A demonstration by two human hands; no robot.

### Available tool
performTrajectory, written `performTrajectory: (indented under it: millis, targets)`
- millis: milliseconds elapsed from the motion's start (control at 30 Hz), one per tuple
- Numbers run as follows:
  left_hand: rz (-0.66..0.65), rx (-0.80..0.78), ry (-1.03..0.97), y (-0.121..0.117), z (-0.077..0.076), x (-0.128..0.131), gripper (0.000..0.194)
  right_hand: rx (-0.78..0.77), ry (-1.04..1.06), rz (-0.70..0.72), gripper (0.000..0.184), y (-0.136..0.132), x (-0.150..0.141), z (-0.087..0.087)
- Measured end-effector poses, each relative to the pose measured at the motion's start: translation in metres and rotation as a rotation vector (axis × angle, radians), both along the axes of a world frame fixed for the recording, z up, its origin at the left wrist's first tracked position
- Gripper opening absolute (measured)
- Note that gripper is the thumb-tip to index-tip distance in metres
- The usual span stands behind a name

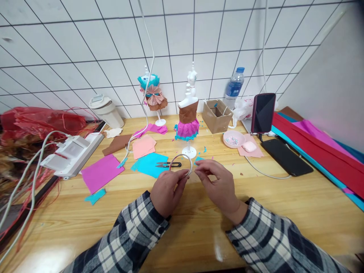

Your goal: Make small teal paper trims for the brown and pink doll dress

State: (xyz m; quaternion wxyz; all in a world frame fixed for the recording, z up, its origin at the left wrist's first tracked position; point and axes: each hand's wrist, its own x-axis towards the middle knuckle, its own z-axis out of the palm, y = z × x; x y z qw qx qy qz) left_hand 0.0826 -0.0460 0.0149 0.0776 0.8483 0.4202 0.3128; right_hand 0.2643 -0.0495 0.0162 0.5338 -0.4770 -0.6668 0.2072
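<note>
My left hand [170, 189] pinches a narrow roll of tape [191, 162], a thin pale ring held upright by its lower edge. Close to its right side, my right hand [216, 185] is closed in a pinch of thumb and forefinger; whatever sits between those fingertips is too small to make out. Black thread snips [176, 164] lie behind the ring on a sheet of turquoise crepe paper [150, 167]. Just beyond stands a small white mannequin [188, 101] in a brown paper top and a pink skirt with turquoise trim.
Left lie magenta paper [102, 172], peach paper [144, 146] and a power strip [76, 155]. Behind are a second dressed mannequin [155, 94], a cardboard box [216, 117] and a water bottle [234, 85]. Right are a bead dish [233, 143], a propped phone [263, 113] and a black phone [287, 156].
</note>
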Motion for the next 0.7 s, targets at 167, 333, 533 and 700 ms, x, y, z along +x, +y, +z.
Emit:
performTrajectory:
  millis: [167,333,533,700]
  targets:
    - [-0.002,-0.044,0.091,0.004,0.004,-0.003,0.026,-0.038,-0.052,-0.031,0.006,0.003,0.008,0.004]
    - [0.121,-0.137,0.020,0.000,0.005,-0.001,0.021,0.074,-0.132,0.091,0.007,-0.003,0.004,0.003]
    - [0.169,-0.261,-0.255,0.004,0.014,-0.015,0.025,0.321,-0.161,0.165,0.017,-0.016,0.004,0.009]
    - [0.466,-0.147,-0.151,0.042,0.007,-0.063,0.030,0.166,-0.033,0.057,0.008,-0.008,0.012,0.015]
